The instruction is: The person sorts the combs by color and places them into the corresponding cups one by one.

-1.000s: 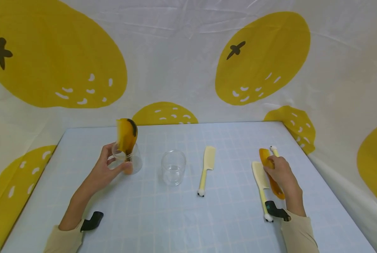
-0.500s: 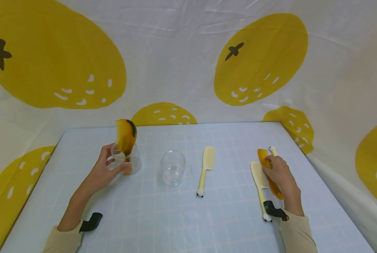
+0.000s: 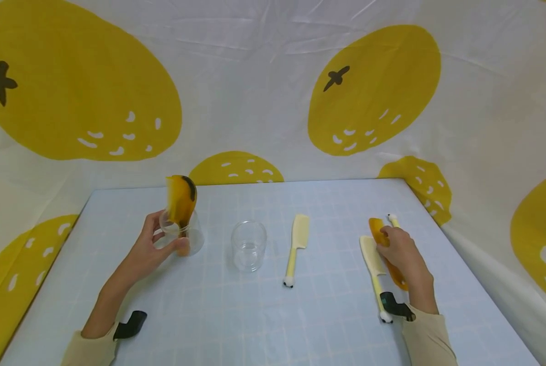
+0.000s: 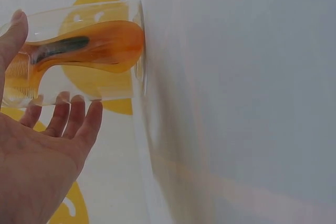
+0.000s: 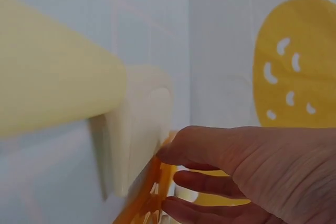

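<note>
My left hand (image 3: 140,256) grips a clear glass cup (image 3: 198,240) at the left of the table, thumb on one side and fingers on the other. Inside it stands an amber comb (image 3: 181,199) with a dark streak, teeth end up; the left wrist view shows its rounded handle (image 4: 118,45) down at the cup's base. At the right, my right hand (image 3: 403,254) pinches another amber comb (image 3: 375,226) between thumb and fingers; the hand covers its middle. Beside that lies a cream comb (image 3: 371,256) with a ball-ended yellow handle.
A second glass cup (image 3: 248,246) stands mid-table. Right of it lies another cream comb (image 3: 300,233) with a yellow handle. A white ball-ended handle (image 3: 393,219) pokes out beyond my right hand, its remainder hidden. A fruit-printed cloth (image 3: 254,101) hangs behind the table (image 3: 236,320).
Everything shifts slightly left and down in the head view, as if the camera turned. Both hands keep their holds, with no clear movement against the table.
</note>
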Demonstrator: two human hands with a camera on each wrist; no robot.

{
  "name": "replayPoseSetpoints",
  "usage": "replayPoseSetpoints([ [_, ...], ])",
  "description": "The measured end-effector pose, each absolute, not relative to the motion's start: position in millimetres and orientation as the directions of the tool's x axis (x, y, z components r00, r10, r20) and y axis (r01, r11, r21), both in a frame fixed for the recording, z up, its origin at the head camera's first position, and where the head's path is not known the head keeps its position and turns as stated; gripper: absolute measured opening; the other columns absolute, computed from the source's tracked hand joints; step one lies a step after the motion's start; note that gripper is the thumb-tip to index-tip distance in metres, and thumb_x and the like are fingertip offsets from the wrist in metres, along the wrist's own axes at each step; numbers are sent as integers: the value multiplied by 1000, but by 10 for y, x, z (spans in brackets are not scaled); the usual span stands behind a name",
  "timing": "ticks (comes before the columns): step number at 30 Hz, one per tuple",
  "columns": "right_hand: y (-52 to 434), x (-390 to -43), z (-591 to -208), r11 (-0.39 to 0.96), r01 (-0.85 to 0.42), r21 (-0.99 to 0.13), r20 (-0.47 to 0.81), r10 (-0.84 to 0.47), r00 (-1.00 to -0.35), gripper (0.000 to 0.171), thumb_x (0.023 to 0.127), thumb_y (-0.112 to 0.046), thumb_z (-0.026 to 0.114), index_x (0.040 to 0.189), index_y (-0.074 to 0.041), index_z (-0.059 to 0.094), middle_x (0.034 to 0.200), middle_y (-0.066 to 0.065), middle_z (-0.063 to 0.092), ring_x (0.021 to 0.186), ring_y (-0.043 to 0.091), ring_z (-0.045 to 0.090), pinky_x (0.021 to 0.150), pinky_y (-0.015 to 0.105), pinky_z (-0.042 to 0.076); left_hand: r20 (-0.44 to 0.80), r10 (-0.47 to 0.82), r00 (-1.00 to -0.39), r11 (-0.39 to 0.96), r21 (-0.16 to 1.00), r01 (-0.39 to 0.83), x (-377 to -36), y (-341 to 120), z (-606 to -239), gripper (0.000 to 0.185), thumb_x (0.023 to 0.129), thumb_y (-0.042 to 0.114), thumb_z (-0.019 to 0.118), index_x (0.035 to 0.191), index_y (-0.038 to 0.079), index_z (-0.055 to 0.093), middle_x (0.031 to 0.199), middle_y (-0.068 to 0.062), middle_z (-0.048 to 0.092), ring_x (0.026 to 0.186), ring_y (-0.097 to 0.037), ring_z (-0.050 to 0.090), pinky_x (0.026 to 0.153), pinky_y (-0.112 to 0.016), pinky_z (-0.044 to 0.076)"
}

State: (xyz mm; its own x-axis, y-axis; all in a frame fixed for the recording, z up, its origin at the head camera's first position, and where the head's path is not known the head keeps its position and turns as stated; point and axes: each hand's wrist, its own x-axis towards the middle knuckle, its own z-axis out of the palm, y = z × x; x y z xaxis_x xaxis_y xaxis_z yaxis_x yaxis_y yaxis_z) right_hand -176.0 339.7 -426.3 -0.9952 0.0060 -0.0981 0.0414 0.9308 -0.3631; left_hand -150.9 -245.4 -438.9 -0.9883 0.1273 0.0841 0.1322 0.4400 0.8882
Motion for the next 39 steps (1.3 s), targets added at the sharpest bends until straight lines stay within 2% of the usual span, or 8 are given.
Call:
replayPoseSetpoints([
  [14, 3398, -1764, -4239, 937, 62, -344, -139, 14, -990, 52, 91, -5, 73, 132, 18, 51, 125, 39, 56, 101, 46, 57, 92, 63, 51, 110, 133, -985, 430, 889, 157, -1521, -2462, -4409, 80, 97, 18, 74, 153, 3, 19, 152, -19, 32, 138, -38, 32, 113, -70, 28],
  [28, 3396, -1750, -4228, 936, 84, -341, -172, 26, -985, 51, 95, -6, 69, 135, 18, 49, 131, 39, 53, 110, 49, 53, 99, 66, 46, 83, 125, -989, 443, 887, 131, -1517, -2466, -4396, 81, 97, 20, 74, 154, 4, 18, 153, -21, 30, 139, -41, 31, 114, -70, 27],
  [39, 3413, -1775, -4217, 942, 36, -333, -145, -14, -989, 50, 91, -5, 69, 131, 19, 52, 123, 39, 58, 98, 44, 56, 91, 63, 50, 67, 125, -990, 442, 889, 116, -1510, -2458, -4377, 82, 97, 23, 74, 153, 4, 18, 154, -21, 28, 139, -42, 29, 115, -70, 26],
])
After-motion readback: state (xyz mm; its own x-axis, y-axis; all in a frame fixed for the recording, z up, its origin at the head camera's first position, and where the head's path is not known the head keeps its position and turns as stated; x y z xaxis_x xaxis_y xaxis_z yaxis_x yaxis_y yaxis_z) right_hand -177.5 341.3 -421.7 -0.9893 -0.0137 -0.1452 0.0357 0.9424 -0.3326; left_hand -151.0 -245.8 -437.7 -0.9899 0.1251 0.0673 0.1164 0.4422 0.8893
